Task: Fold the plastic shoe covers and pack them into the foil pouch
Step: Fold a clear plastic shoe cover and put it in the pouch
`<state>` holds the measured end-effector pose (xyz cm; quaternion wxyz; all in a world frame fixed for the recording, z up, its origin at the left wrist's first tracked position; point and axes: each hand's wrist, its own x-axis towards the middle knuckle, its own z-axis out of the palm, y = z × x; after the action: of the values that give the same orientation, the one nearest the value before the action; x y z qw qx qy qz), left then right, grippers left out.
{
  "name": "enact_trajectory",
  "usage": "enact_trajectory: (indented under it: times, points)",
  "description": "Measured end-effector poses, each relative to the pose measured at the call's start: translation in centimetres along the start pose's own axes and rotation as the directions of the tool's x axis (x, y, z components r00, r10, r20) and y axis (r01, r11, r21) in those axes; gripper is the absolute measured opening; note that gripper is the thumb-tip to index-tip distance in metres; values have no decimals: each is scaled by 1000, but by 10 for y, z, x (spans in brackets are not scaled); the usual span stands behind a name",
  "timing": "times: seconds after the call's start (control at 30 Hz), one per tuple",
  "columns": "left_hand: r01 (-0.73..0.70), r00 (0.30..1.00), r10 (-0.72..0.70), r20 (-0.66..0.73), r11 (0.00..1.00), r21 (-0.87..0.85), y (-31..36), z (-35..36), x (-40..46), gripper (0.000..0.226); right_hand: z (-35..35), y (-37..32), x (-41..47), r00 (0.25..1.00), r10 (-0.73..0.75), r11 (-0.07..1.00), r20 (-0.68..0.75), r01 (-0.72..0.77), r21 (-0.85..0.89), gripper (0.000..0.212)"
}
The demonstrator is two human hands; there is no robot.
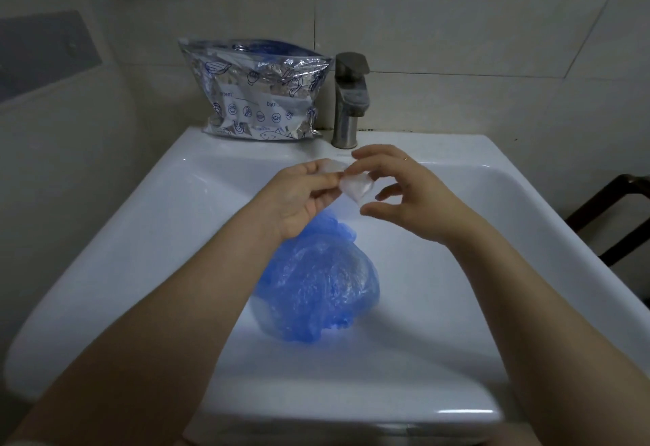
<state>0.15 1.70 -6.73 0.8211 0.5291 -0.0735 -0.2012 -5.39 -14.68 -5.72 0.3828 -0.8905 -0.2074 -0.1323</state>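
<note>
two bare forearms reach over a white sink (197,178). left hand (299,195) pinches a small clear folded shoe cover (355,187); right hand (404,185) hovers beside it, fingers curled, holding nothing. blue shoe covers (323,287), likely light, slippery and limp, lie in the basin; foil pouch (256,90) stands behind.

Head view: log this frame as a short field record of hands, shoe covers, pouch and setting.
setting: white sink against a tiled wall, metal tap at the back
left hand: pinches a small clear plastic piece above the basin
right hand: fingers curled at the same piece, pinching its edge
blue shoe covers: crumpled heap lying in the basin, not yet folded
foil pouch: upright on the sink's back ledge, left of the tap, top open, blue plastic showing inside
</note>
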Motion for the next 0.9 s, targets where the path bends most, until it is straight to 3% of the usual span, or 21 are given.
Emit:
enact_trajectory:
  times: [0.2,0.3,0.4,0.57,0.7,0.9]
  points:
    - [17,999,-19,40,999,35,1,3,-2,17,3,0,3,991,-60,998,-117,57,-34,11]
    - [25,998,-25,-50,1000,6,0,7,-4,8,2,3,3,995,-15,998,-102,9,-56,8]
    - [-15,992,29,-124,994,110,-4,8,-4,8,5,4,2,992,106,994,-70,-106,5,6]
    - [20,995,6,-104,970,242,-6,9,-8,10,10,7,1,978,205,976,36,-207,63,12]
    - [-24,993,58,-100,950,311,-8,14,-12,15,14,5,2,963,270,954,-19,-264,142,8]
    - [-79,984,136,-118,914,397,-11,14,-10,20,17,6,3,951,304,949,-55,-297,106,13]
